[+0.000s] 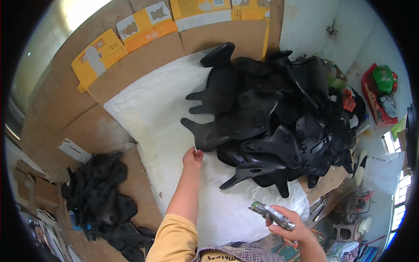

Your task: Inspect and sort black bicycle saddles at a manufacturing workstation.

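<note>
Near the middle of the white sheet (161,118), my left hand (192,158) is closed, its fingers curled at the lower edge of a black moulded part (208,134). What lies between those fingertips is too small to make out, and I cannot tell whether they grip the part. My right hand (289,225) is wrapped round a grey cylindrical tool (273,215) with a greenish front end, held above the sheet's near right side. A large heap of similar black curved parts (275,146) lies beyond both hands, several of them with lobes and round recesses.
Another pile of black parts (104,196) sits on brown cardboard (83,124) at the left. Cardboard with yellow pieces (146,32) borders the far side. To the right are a red bag (379,100), a white sack (382,172) and orange cords (301,242).
</note>
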`<state>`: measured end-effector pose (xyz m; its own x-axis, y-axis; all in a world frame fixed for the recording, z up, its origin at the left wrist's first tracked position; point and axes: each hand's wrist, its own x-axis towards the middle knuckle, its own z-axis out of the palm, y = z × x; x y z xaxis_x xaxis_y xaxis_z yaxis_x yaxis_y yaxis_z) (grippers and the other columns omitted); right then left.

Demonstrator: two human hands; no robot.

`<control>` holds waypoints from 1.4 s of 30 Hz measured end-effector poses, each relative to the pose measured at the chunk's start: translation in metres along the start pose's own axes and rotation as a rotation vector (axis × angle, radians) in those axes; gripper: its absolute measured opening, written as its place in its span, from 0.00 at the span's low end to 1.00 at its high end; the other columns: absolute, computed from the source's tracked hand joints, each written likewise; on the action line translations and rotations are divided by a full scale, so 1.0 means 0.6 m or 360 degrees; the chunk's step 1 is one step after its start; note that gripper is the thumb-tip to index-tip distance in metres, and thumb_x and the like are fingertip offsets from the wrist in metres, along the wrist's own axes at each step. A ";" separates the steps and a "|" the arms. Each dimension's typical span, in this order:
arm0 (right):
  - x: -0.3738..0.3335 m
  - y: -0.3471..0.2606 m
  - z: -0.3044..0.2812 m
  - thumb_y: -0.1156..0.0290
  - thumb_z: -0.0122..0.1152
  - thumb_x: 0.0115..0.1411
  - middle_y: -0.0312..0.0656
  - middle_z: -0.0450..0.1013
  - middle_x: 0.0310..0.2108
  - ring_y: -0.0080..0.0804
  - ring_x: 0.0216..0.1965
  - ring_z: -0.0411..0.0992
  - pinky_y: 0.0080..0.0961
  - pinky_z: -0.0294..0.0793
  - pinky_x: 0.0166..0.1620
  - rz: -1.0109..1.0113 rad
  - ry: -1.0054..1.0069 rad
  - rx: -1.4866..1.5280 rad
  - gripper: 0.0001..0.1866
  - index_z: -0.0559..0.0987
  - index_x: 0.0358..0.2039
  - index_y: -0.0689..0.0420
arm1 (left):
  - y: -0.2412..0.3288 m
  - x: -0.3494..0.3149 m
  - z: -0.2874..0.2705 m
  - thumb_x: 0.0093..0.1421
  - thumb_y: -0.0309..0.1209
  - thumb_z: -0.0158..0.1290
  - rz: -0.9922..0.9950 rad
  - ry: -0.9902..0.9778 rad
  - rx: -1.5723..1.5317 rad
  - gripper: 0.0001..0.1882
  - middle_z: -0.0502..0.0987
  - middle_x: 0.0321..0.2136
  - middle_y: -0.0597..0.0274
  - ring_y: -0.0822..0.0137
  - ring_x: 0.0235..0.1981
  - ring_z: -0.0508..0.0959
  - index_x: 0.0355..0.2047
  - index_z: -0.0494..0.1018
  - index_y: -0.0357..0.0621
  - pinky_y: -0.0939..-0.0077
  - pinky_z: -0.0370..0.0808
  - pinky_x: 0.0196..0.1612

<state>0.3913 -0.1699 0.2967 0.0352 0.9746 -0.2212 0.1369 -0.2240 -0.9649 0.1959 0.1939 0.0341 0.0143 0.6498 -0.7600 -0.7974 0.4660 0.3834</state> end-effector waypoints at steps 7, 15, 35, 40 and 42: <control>0.024 -0.024 0.030 0.72 0.67 0.53 0.40 0.75 0.34 0.24 0.36 0.74 0.22 0.72 0.40 -0.0018 -0.0024 0.0018 0.29 0.69 0.55 0.59 | 0.004 -0.004 -0.029 0.64 0.34 0.47 -0.0502 -0.0174 0.0368 0.18 0.70 0.48 0.45 0.44 0.42 0.75 0.49 0.63 0.34 0.43 0.71 0.49; -0.026 -0.044 0.040 0.73 0.68 0.52 0.40 0.76 0.34 0.22 0.35 0.73 0.21 0.72 0.40 -0.0007 0.0058 -0.0096 0.30 0.69 0.55 0.61 | 0.019 0.007 0.025 0.64 0.31 0.48 0.0064 -0.0170 0.0084 0.06 0.76 0.36 0.58 0.59 0.36 0.76 0.39 0.68 0.44 0.61 0.74 0.37; -0.089 -0.027 0.054 0.70 0.68 0.53 0.41 0.76 0.38 0.24 0.38 0.72 0.24 0.70 0.45 0.0000 -0.0191 -0.0093 0.27 0.71 0.53 0.62 | 0.160 -0.317 -0.356 0.62 0.27 0.50 0.0851 -0.0593 0.0034 0.08 0.75 0.39 0.61 0.67 0.39 0.76 0.41 0.69 0.43 0.74 0.74 0.45; -0.128 0.016 0.004 0.70 0.67 0.54 0.38 0.75 0.36 0.21 0.37 0.71 0.22 0.71 0.42 0.0023 -0.0064 0.0019 0.30 0.68 0.56 0.61 | 0.191 -0.343 -0.325 0.61 0.33 0.53 0.0992 -0.0381 -0.0245 0.16 0.74 0.43 0.60 0.62 0.43 0.75 0.47 0.68 0.41 0.67 0.74 0.46; -0.129 0.023 -0.012 0.70 0.66 0.54 0.38 0.74 0.35 0.21 0.37 0.71 0.21 0.71 0.41 0.0039 0.0001 0.0055 0.30 0.67 0.56 0.61 | 0.140 -0.346 -0.268 0.60 0.32 0.54 0.0892 -0.0340 0.0255 0.20 0.74 0.44 0.59 0.62 0.44 0.75 0.51 0.67 0.39 0.66 0.73 0.47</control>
<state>0.3974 -0.2486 0.3016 0.0388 0.9689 -0.2445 0.1016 -0.2473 -0.9636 0.0290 0.0012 0.1397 -0.2466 0.9201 -0.3044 -0.6182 0.0925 0.7805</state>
